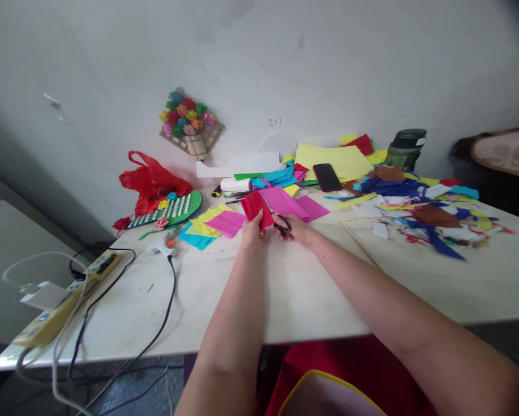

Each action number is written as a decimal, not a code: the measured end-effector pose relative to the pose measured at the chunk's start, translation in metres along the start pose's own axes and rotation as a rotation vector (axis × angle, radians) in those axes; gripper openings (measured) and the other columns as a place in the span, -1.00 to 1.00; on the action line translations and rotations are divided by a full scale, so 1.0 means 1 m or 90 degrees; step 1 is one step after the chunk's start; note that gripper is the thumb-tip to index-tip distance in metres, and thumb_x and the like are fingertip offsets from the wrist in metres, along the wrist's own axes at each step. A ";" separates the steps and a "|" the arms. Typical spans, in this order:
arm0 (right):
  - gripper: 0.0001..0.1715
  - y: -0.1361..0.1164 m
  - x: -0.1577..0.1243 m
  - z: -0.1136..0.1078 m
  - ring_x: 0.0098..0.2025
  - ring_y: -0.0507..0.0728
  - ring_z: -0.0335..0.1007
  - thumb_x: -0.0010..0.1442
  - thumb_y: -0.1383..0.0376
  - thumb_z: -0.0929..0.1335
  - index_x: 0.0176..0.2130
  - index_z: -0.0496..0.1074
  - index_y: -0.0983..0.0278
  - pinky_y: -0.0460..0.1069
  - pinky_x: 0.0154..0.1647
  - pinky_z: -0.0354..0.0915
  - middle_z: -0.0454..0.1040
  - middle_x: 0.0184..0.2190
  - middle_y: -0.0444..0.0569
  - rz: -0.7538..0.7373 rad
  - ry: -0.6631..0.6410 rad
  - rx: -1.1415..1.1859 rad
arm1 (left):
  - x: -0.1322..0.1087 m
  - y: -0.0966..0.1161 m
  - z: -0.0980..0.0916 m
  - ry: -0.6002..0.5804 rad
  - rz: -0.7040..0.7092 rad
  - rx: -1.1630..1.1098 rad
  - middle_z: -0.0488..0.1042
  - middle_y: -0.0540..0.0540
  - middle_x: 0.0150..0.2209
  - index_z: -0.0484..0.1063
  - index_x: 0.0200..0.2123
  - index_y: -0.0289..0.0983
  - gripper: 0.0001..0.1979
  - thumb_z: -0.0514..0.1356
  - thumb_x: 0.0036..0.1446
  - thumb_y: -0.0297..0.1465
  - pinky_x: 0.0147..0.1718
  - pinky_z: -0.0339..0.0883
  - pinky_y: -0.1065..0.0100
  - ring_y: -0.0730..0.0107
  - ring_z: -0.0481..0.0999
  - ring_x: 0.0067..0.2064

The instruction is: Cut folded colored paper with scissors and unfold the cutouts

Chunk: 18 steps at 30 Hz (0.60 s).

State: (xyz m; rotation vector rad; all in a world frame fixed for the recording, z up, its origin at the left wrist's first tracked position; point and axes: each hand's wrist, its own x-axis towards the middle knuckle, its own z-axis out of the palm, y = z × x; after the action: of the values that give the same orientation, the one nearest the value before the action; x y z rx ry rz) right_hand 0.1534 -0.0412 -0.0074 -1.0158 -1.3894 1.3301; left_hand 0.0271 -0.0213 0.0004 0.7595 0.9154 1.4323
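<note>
My left hand (253, 227) is closed on a piece of red paper (254, 205) above the middle of the table. Black-handled scissors (282, 225) are in my right hand (294, 230), whose fingers wrap round the handles. The scissor blades lie along the right edge of the red paper. Behind and to the right of the paper are magenta sheets (283, 202). Left of my left hand lie a pink sheet (227, 222), yellow sheets (209, 216) and a blue sheet (197, 238).
A white glue gun (163, 245) with a black cable and a power strip (68, 303) lie left. Behind are a red bag (150, 182), a phone (327, 177) and a green bottle (405, 149). Paper scraps (436, 216) pile up right, near a thin stick (359, 244).
</note>
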 end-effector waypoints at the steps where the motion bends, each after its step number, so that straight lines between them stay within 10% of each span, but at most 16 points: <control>1: -0.47 0.000 0.000 0.000 -0.73 -0.09 0.20 -0.04 -0.12 0.35 -0.53 0.28 0.30 -0.19 -0.83 -0.08 0.31 -0.70 -0.19 0.001 -0.002 0.001 | 0.000 0.000 0.000 0.000 -0.004 -0.002 0.27 0.08 -0.69 0.30 -0.49 -0.34 -0.78 0.29 -0.08 -0.35 -0.81 -0.22 0.51 0.71 0.01 -0.78; 18: -0.53 -0.002 -0.001 0.001 -0.74 -0.09 0.20 0.00 -0.07 0.35 -0.47 0.27 0.28 -0.20 -0.84 -0.09 0.31 -0.69 -0.22 -0.014 -0.007 0.012 | 0.001 0.001 -0.001 -0.004 -0.034 -0.007 0.25 0.09 -0.71 0.33 -0.46 -0.35 -0.80 0.28 -0.04 -0.35 -0.81 -0.23 0.53 0.72 -0.01 -0.78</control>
State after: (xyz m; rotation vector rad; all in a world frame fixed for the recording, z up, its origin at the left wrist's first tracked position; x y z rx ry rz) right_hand 0.1529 -0.0423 -0.0059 -0.9792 -1.3900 1.3331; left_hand 0.0256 -0.0206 0.0004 0.7254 0.9153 1.3864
